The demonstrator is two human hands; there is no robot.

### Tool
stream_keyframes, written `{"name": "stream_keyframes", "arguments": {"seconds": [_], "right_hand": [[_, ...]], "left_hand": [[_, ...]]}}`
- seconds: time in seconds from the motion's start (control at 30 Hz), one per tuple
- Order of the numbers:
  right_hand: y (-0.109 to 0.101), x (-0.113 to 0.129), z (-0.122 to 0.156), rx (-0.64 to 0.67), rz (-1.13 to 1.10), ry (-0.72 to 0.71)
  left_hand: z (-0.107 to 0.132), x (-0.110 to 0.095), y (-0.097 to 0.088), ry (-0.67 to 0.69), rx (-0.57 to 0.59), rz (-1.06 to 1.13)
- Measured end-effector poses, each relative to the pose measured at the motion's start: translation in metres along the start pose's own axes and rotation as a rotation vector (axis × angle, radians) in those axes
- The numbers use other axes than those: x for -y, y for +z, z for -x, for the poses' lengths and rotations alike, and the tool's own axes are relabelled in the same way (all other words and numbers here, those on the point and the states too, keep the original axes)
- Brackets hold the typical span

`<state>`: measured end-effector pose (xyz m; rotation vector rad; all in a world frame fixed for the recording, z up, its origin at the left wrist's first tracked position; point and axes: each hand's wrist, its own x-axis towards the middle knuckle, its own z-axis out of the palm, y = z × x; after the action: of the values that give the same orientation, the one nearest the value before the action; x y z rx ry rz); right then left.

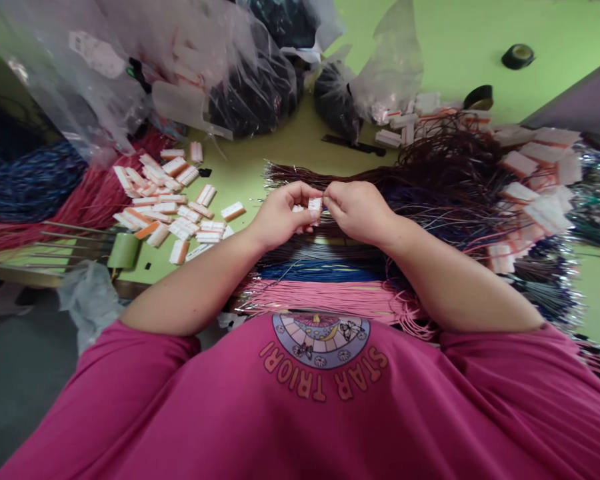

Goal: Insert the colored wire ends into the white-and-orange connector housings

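Note:
Between the thumb and fingers of my left hand point(279, 215) is a small white plastic connector housing point(315, 204). My right hand point(356, 208) is pinched closed right beside the connector's right side; what its fingertips hold is too small to make out. Beneath both hands lie bundles of cut wires: dark brown wires point(330, 175) behind, blue wires point(305, 270) and pink wires point(325, 297) nearer my body. To the left, many loose white-and-orange connector housings point(184, 228) are scattered on the green tabletop point(245, 148).
More white connectors point(545, 207) on wires are piled at the right. Clear plastic bags point(260, 87) line the back. Black tape rolls point(518, 57) lie at the far right. Blue wire point(25, 177), red wire point(105, 180) and a green cylinder point(124, 251) are on the left.

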<state>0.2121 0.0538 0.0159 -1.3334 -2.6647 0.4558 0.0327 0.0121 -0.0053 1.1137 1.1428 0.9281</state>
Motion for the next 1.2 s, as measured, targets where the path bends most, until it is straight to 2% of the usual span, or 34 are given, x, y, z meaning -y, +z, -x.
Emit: {"name": "stream_keyframes", "arguments": {"seconds": [0.13,0.27,0.4,0.43,0.5,0.6,0.7,0.87,1.07,1.2], "right_hand": [[-0.001,-0.009,-0.005,-0.018,-0.081,-0.032],[-0.013,-0.024,-0.004,-0.059,-0.105,-0.129],[-0.028,-0.034,0.006,-0.191,0.015,-0.194],[-0.028,-0.034,0.007,-0.185,0.069,-0.203],[-0.022,-0.033,0.007,-0.056,0.198,-0.195],[-0.002,-0.031,0.000,0.165,0.358,-0.115],[0.013,-0.030,-0.006,0.177,0.400,-0.045],[0.007,-0.034,-0.006,0.116,0.351,-0.010],[0.001,-0.036,-0.007,0.048,0.159,0.080],[-0.008,-0.042,-0.005,0.035,0.011,0.012]], "left_hand": [[-0.001,-0.003,-0.003,0.053,-0.010,-0.048],[-0.009,0.001,-0.015,0.122,-0.035,-0.107],[-0.022,0.007,-0.032,0.190,-0.192,-0.076],[-0.025,0.008,-0.035,0.202,-0.224,-0.055],[-0.028,0.009,-0.038,0.208,-0.254,-0.010],[-0.028,0.010,-0.037,0.188,-0.261,0.035],[-0.026,0.008,-0.034,0.174,-0.260,0.047],[-0.025,0.005,-0.034,0.155,-0.257,0.076],[-0.027,0.009,-0.037,0.178,-0.260,0.031],[-0.027,0.010,-0.040,0.181,-0.246,0.007]]}}
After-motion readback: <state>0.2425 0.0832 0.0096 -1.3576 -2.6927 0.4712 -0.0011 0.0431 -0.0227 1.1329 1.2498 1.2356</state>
